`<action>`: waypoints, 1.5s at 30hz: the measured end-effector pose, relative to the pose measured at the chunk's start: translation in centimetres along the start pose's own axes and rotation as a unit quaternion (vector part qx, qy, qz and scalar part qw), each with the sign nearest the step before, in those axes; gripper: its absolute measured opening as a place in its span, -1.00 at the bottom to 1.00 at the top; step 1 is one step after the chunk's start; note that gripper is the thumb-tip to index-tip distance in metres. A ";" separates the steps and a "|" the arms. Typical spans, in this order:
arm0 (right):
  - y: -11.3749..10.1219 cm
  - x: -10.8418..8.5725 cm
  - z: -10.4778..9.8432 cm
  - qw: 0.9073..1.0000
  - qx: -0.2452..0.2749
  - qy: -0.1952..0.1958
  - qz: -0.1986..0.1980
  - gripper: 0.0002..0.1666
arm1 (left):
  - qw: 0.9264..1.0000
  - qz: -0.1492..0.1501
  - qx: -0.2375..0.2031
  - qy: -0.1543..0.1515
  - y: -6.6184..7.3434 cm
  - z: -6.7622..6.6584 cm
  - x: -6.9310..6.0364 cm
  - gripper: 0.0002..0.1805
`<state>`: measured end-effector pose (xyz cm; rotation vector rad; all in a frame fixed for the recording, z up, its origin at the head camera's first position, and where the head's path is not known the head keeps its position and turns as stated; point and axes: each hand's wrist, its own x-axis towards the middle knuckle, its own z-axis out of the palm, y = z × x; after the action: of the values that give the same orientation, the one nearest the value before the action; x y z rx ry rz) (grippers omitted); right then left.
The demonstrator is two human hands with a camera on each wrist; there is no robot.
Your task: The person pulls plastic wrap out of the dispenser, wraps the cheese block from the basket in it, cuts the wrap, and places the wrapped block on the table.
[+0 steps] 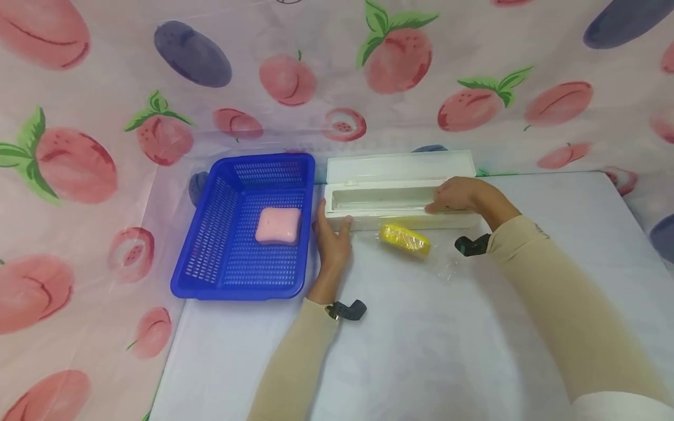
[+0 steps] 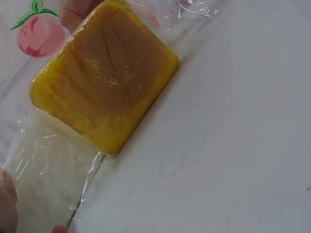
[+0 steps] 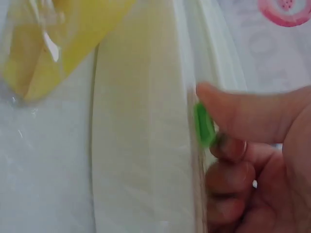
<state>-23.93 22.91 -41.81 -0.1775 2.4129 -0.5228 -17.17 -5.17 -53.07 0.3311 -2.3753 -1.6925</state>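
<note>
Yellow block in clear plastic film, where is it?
In the head view, the yellow block is just right of centre, in front of the long white box, between left hand and right hand.

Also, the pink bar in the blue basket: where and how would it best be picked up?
Probably pinch the pink bar by its front and back edges, reaching in from above. It lies flat, looks longer side to side than front to back, and its right end sits close to the basket wall, leaving little finger room there.
</note>
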 end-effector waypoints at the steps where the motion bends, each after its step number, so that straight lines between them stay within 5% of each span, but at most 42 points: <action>1: 0.2 -0.2 0.0 1.000 0.002 0.004 0.000 -0.09 | 1.000 0.000 -0.002 0.001 -0.1 -0.1 0.1 -0.19; 8: 0.3 -1.1 -0.2 0.999 -0.019 0.045 0.013 -0.16 | 1.000 0.006 -0.011 -0.009 -0.4 -0.2 0.2 -0.18; 14: 0.2 -1.7 -0.3 0.993 -0.066 0.094 0.014 -0.44 | 1.000 0.007 -0.008 -0.012 -0.2 -0.1 0.1 -0.19; 20: 0.9 -2.1 -0.6 0.993 -0.032 0.067 0.087 -0.15 | 1.000 0.008 -0.008 -0.003 -0.4 -0.1 0.1 -0.18; 24: 2.9 -2.2 -0.9 0.993 -0.033 0.064 0.088 -0.19 | 1.000 0.004 -0.009 -0.006 -0.4 -0.3 0.0 -0.18; 28: 5.8 -2.8 -1.1 0.994 0.031 0.070 0.075 -0.33 | 1.000 0.000 -0.009 0.002 -0.4 -0.6 0.0 -0.18; 32: 7.6 -3.5 -1.1 0.988 0.125 0.046 0.082 -0.26 | 1.000 0.003 -0.013 0.010 -0.5 -0.7 0.1 -0.19; 38: 8.3 -4.3 -0.6 0.981 0.166 0.052 0.083 -0.35 | 1.000 0.010 -0.015 -0.005 -0.6 -0.5 0.0 -0.20; 41: 8.3 -4.4 0.5 0.975 0.200 0.070 0.069 -0.37 | 1.000 0.008 -0.018 -0.004 -0.6 -0.6 0.0 -0.20; 45: 8.6 -4.9 2.8 0.955 0.273 0.103 0.058 -0.26 | 0.999 0.003 -0.043 -0.017 -0.6 -0.6 -0.1 -0.18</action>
<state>-18.37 31.07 -44.50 0.2678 2.3508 -1.1737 -16.83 -5.88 -53.40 0.2839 -2.3156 -1.8057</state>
